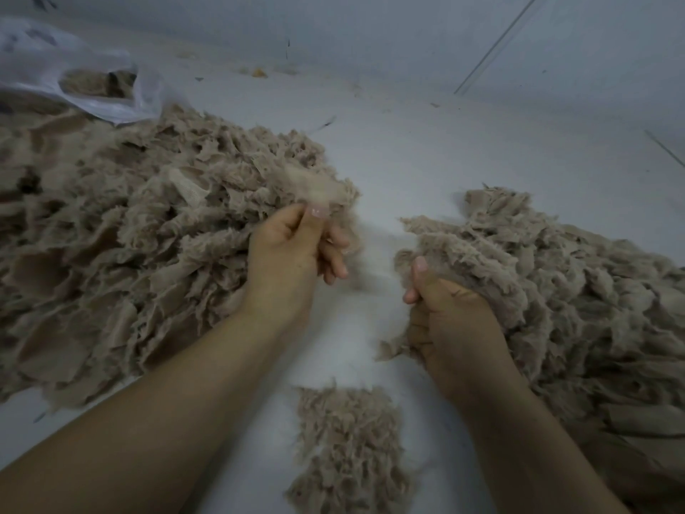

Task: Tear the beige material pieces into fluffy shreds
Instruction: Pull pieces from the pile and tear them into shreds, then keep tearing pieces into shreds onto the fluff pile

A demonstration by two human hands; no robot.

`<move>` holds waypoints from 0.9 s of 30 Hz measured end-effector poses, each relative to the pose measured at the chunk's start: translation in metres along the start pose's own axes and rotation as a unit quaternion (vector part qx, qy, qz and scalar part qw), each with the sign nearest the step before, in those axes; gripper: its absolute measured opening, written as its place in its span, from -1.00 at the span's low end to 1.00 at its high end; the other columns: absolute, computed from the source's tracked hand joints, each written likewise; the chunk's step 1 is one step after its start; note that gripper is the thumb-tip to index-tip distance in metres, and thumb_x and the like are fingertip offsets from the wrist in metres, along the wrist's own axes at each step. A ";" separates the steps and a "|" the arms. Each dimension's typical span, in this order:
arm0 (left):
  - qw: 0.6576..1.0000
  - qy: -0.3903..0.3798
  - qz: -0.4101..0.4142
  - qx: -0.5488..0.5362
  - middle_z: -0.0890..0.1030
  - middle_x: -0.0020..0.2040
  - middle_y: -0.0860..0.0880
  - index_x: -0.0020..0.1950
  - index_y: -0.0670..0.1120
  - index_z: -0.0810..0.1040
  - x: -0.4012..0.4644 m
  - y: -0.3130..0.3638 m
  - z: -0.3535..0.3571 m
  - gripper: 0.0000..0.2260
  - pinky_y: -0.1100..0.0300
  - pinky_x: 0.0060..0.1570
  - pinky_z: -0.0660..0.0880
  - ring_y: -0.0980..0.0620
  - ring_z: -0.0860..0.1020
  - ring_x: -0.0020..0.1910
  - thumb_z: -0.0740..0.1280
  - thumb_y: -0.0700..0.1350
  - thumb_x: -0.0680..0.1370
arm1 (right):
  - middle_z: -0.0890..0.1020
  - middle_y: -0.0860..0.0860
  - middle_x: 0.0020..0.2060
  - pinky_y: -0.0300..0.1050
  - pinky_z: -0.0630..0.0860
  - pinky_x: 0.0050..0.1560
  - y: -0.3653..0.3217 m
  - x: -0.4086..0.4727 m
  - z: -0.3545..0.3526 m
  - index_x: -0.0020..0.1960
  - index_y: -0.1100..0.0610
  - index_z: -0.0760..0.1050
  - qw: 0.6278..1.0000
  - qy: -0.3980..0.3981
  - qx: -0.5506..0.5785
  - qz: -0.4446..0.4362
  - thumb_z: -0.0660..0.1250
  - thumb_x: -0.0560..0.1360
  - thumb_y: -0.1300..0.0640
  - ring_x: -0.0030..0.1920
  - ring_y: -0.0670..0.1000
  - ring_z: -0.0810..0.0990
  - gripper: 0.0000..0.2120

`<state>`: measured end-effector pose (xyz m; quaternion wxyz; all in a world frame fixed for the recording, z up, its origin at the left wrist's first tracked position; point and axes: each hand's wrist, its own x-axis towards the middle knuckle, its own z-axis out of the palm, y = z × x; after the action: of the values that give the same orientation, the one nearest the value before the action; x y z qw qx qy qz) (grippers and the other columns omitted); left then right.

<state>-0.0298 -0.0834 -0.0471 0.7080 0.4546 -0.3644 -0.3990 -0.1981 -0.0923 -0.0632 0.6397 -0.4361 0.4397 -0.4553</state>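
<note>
A big heap of beige material pieces covers the left of the white surface. My left hand is raised at its right edge and pinches a thin, blurred beige shred between thumb and fingers. My right hand grips a fluffy beige clump at the left edge of a second heap on the right. A small mound of fluffy shreds lies between my forearms, near the bottom.
A white plastic bag holding more beige material lies at the far left. A white wall rises behind. Small scraps and a yellow bit lie near the wall. The white surface shows between the heaps.
</note>
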 end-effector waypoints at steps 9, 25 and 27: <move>0.786 -0.387 0.025 0.481 0.57 -0.23 0.07 -0.13 0.07 0.54 -0.018 -0.012 0.009 -0.77 0.04 -0.23 0.54 0.11 0.53 -0.27 0.55 0.07 0.36 | 0.23 -0.05 -0.60 -0.27 0.20 -0.61 -0.002 0.001 0.000 -0.40 0.09 0.44 0.996 0.037 0.072 0.041 0.29 0.62 -0.09 -0.64 -0.08 0.19 -0.55; 0.754 -0.468 -0.057 0.457 0.44 -0.50 0.17 -0.26 -0.08 0.50 -0.001 0.022 -0.009 -0.80 0.43 -0.46 0.28 0.22 0.35 -0.52 0.36 -0.28 0.55 | 0.13 -0.05 -0.53 -0.29 0.15 -0.63 -0.009 0.002 0.003 -0.35 0.15 0.43 0.979 0.026 0.192 0.064 0.23 0.64 -0.02 -0.59 -0.13 0.09 -0.56; 0.734 -0.469 -0.049 0.488 0.44 -0.50 0.20 -0.27 -0.09 0.48 0.003 0.024 -0.013 -0.79 0.45 -0.47 0.26 0.22 0.35 -0.51 0.34 -0.29 0.54 | 0.13 -0.06 -0.54 -0.30 0.15 -0.64 -0.010 0.002 0.004 -0.32 0.16 0.40 0.976 0.024 0.203 0.070 0.23 0.65 -0.02 -0.60 -0.13 0.09 -0.58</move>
<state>-0.0114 -0.0753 -0.0279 0.1070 0.5103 -0.7722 -0.3632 -0.1963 -0.0955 -0.0527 0.7344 -0.2539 0.3825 -0.4998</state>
